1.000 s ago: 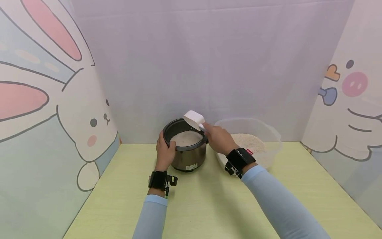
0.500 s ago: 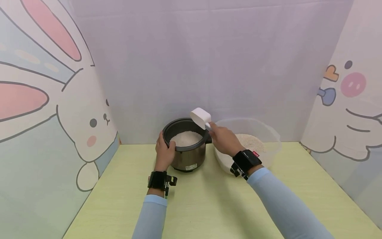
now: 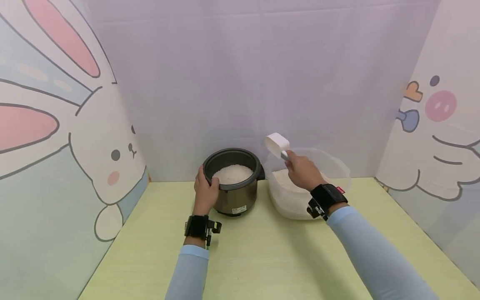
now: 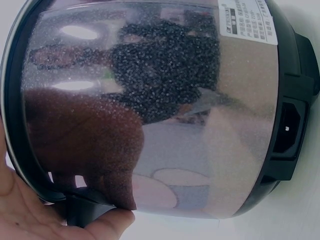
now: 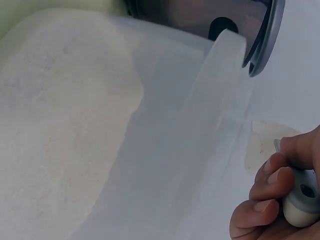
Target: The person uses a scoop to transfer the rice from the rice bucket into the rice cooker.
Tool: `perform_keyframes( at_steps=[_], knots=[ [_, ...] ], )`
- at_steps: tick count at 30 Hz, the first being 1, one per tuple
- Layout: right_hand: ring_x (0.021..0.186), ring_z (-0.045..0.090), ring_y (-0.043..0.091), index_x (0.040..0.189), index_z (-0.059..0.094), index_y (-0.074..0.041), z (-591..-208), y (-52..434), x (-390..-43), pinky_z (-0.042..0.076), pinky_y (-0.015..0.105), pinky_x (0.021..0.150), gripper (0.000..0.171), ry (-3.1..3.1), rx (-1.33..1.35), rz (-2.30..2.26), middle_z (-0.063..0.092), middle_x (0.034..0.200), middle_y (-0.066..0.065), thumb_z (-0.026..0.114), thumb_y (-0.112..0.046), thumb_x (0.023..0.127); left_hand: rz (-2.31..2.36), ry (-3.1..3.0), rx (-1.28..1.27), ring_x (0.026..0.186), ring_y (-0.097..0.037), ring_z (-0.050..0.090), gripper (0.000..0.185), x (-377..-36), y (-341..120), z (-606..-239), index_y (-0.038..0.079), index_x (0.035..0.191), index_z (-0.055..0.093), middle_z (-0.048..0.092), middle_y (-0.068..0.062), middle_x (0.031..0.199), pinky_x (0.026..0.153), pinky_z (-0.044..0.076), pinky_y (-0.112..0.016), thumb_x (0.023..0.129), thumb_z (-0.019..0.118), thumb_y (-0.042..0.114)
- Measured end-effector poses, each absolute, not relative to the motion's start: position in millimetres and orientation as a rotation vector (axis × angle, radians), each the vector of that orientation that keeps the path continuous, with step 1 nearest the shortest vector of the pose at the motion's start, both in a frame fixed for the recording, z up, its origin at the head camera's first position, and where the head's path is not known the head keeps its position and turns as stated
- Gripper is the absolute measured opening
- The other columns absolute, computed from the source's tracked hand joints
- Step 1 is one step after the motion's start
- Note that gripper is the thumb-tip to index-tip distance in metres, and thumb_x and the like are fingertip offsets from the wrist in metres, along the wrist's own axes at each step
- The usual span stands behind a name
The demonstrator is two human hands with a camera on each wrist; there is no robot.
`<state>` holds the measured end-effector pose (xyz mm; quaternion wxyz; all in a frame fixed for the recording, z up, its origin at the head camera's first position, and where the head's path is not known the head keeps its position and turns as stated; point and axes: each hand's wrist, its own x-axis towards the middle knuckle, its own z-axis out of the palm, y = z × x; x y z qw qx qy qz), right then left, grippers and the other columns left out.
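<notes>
The right hand (image 3: 301, 173), pinching the scoop (image 3: 278, 145), has swung from the cooker (image 3: 232, 181) to over the rice tub (image 3: 339, 177), likely to refill, while the left hand (image 3: 205, 192) grips the cooker's rim.

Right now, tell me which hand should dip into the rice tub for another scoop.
The right hand. It already grips the white scoop by its handle, above the clear rice tub. The left hand holds the rim of the rice cooker pot, probably steadying it.
</notes>
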<state>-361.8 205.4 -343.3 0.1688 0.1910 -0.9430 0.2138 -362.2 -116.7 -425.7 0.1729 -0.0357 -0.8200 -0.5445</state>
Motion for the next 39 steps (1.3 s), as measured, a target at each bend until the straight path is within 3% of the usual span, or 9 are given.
perform_keyframes(
  at_steps=[6, 11, 15, 24, 39],
  knots=[
    [0.07, 0.06, 0.03, 0.138, 0.05, 0.005, -353.5, 221.6, -366.8, 0.046, 0.046, 0.066, 0.035, -2.76, 0.489, 0.585, 0.068, 0.099, 0.023, 0.046, -0.008, 0.106, -1.551, -2.323, -0.097, 0.154, -0.038, 0.013, 0.075, -362.6, -117.3, -425.4, 0.009, 0.165, 0.01, 0.015, -0.019, 0.167, 0.121, 0.021, -0.057, 0.101, 0.043, 0.028],
    [0.062, 0.058, 0.027, 0.123, 0.056, 0.004, -367.3, 231.5, -370.7, 0.043, 0.041, 0.057, 0.023, -2.826, 0.423, 0.574, 0.068, 0.092, 0.02, 0.047, -0.008, 0.105, -1.55, -2.326, -0.1, 0.154, -0.038, 0.012, 0.074, -363.9, -117.0, -427.0, 0.008, 0.165, 0.01, 0.015, -0.019, 0.167, 0.121, 0.021, -0.057, 0.101, 0.044, 0.027],
    [0.065, 0.06, 0.028, 0.117, 0.058, 0.004, -376.7, 237.3, -372.5, 0.045, 0.041, 0.055, 0.02, -2.896, 0.357, 0.573, 0.068, 0.094, 0.02, 0.048, -0.008, 0.105, -1.539, -2.332, -0.104, 0.154, -0.039, 0.012, 0.074, -364.7, -116.1, -428.7, 0.007, 0.164, 0.01, 0.015, -0.019, 0.168, 0.121, 0.021, -0.058, 0.101, 0.044, 0.027],
    [0.076, 0.064, 0.034, 0.121, 0.061, 0.004, -386.0, 241.9, -379.3, 0.048, 0.045, 0.061, 0.028, -2.999, 0.247, 0.575, 0.069, 0.108, 0.025, 0.046, -0.011, 0.102, -1.541, -2.334, -0.093, 0.154, -0.038, 0.011, 0.074, -362.2, -115.5, -425.7, 0.009, 0.165, 0.01, 0.015, -0.019, 0.168, 0.121, 0.021, -0.057, 0.101, 0.044, 0.027],
    [0.073, 0.057, 0.032, 0.107, 0.064, 0.01, -389.4, 245.2, -390.2, 0.048, 0.042, 0.064, 0.024, -3.128, 0.187, 0.559, 0.065, 0.095, 0.022, 0.049, -0.004, 0.094, -1.548, -2.333, -0.091, 0.154, -0.037, 0.011, 0.074, -361.5, -116.0, -424.9, 0.01, 0.165, 0.009, 0.014, -0.017, 0.168, 0.121, 0.02, -0.056, 0.102, 0.043, 0.028]
  ],
)
